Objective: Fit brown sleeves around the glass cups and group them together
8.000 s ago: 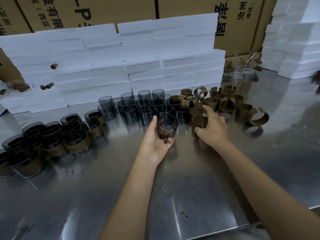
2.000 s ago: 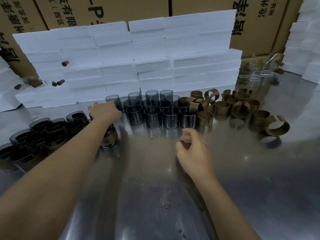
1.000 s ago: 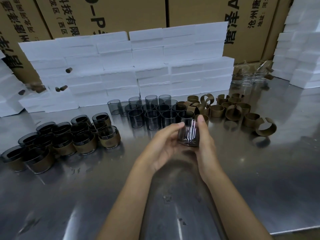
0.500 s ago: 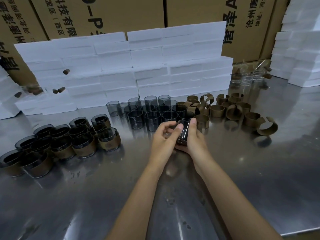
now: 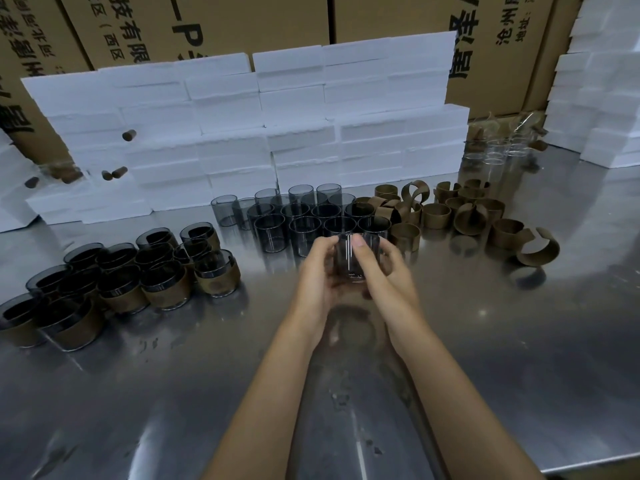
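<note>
- Left hand (image 5: 317, 271) and right hand (image 5: 384, 271) are both clamped around one glass cup (image 5: 356, 256), held just above the tabletop (image 5: 485, 358); whether a sleeve is on it cannot be told.
- Handling, judged: smoked glass, thin-walled, rigid, smooth and slippery, breakable; grip the side wall, not the rim.
- Brown sleeves (image 5: 467, 216), beyond the right hand: split bands, springy, matte, light.
- Bare cups (image 5: 304, 220) stand just beyond both hands.
- Sleeved cups (image 5: 166, 282) are grouped left of the left hand.
</note>
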